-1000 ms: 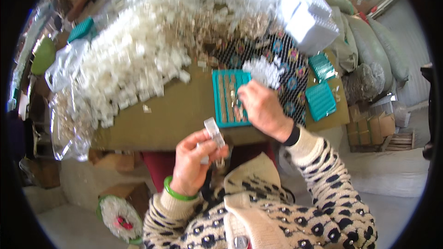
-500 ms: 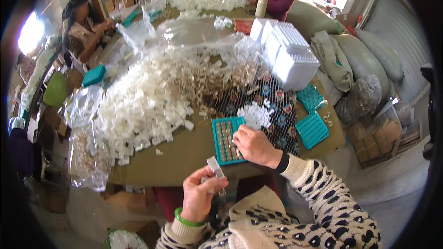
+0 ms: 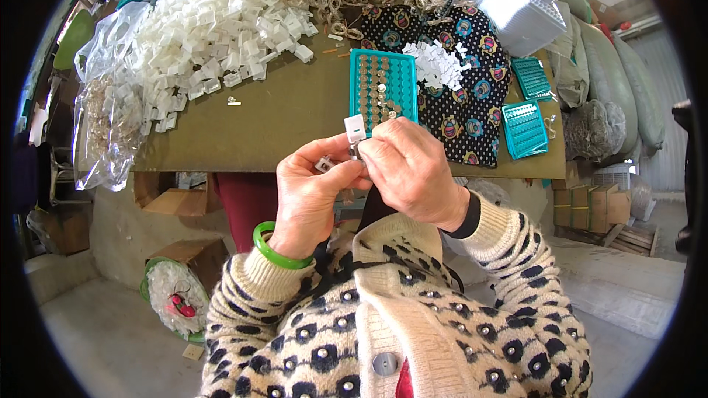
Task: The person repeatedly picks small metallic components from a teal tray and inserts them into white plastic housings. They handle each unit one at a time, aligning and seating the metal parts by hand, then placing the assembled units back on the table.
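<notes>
My left hand [image 3: 310, 188], a green bangle at its wrist, pinches a small white plastic piece [image 3: 355, 128] that stands up from the fingertips. Another small whitish piece [image 3: 324, 165] pokes out between the same fingers. My right hand [image 3: 411, 169] is closed, its fingertips meeting the left ones just below the upright piece; whatever they pinch is hidden. Right behind both hands lies a teal tray [image 3: 402, 77] with round gold-coloured pieces [image 3: 372, 74] in rows on its left side and a few loose ones at its near end.
A big heap of white plastic pieces [image 3: 221, 22] covers the table's [image 3: 284, 114] left side. White bits [image 3: 436, 65] lie on a patterned cloth [image 3: 472, 121]. Teal trays [image 3: 525, 133] and white stacked trays [image 3: 520, 18] are at the right; a bag of whitish material [image 3: 173, 295] stands below.
My right hand has left the teal tray and come to my left hand's fingertips. The view has tilted down; the people across the table are mostly out of it.
</notes>
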A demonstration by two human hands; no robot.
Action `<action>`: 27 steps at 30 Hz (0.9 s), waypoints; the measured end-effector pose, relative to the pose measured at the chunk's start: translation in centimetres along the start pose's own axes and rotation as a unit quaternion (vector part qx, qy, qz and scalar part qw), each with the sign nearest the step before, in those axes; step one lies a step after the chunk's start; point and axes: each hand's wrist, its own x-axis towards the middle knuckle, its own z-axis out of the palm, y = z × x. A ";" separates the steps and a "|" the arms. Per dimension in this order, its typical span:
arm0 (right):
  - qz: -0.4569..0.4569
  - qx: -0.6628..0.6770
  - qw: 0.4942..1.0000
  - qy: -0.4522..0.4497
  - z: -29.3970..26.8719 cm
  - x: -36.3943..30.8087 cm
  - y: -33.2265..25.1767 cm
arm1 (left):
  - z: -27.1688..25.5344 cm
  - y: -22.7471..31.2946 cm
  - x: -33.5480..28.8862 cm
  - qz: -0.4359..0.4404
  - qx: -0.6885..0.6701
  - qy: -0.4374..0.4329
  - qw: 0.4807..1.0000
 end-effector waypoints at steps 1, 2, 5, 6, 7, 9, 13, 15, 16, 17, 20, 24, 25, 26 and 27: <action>-0.011 -0.011 1.000 0.002 0.1 0.0 -0.1 | 0.1 -0.1 0.1 -0.001 0.000 0.000 1.000; -0.027 -0.022 0.999 0.006 0.3 -0.1 -0.2 | 0.1 -0.2 0.2 -0.008 0.005 0.004 1.000; 0.012 0.025 1.000 -0.006 0.2 -0.5 -0.3 | -0.1 -0.3 0.3 -0.018 -0.007 -0.003 1.000; 0.030 0.047 0.998 -0.008 0.1 -0.7 -0.4 | -0.1 -0.3 0.2 -0.028 -0.004 0.000 1.000; 0.049 0.067 0.997 -0.003 0.0 -0.8 -0.4 | -0.2 -0.3 0.2 -0.029 -0.006 -0.004 1.000; 0.090 0.106 0.990 0.009 0.0 -1.0 -0.3 | -0.2 -0.3 0.2 -0.026 -0.011 -0.010 1.000; 0.097 0.123 0.987 0.036 0.3 -1.1 -0.1 | 0.0 -0.3 0.2 -0.039 -0.003 -0.006 0.999; 0.098 0.137 0.985 0.038 0.5 -1.1 0.0 | 0.1 -0.2 0.2 -0.040 0.002 -0.006 0.999; 0.098 0.133 0.986 0.030 0.5 -1.1 0.0 | 0.1 -0.2 0.2 -0.043 0.003 -0.005 0.999; 0.095 0.131 0.986 0.024 0.5 -1.1 0.1 | 0.1 -0.2 0.1 -0.047 0.003 -0.004 0.999; 0.094 0.135 0.986 0.013 0.5 -1.1 0.3 | 0.0 -0.2 0.1 -0.045 -0.001 -0.008 0.999; 0.085 0.136 0.987 0.000 0.5 -1.2 0.4 | -0.2 -0.3 0.2 -0.054 -0.008 -0.016 0.998; 0.085 0.145 0.986 0.007 0.6 -1.2 0.4 | -0.3 -0.3 0.2 -0.051 -0.015 -0.020 0.998; 0.070 0.138 0.988 0.003 0.6 -1.2 0.5 | -0.3 -0.3 0.3 -0.051 -0.005 -0.021 0.998; 0.049 0.122 0.991 0.006 0.6 -1.1 0.6 | -0.3 -0.2 0.2 -0.072 0.012 -0.007 0.997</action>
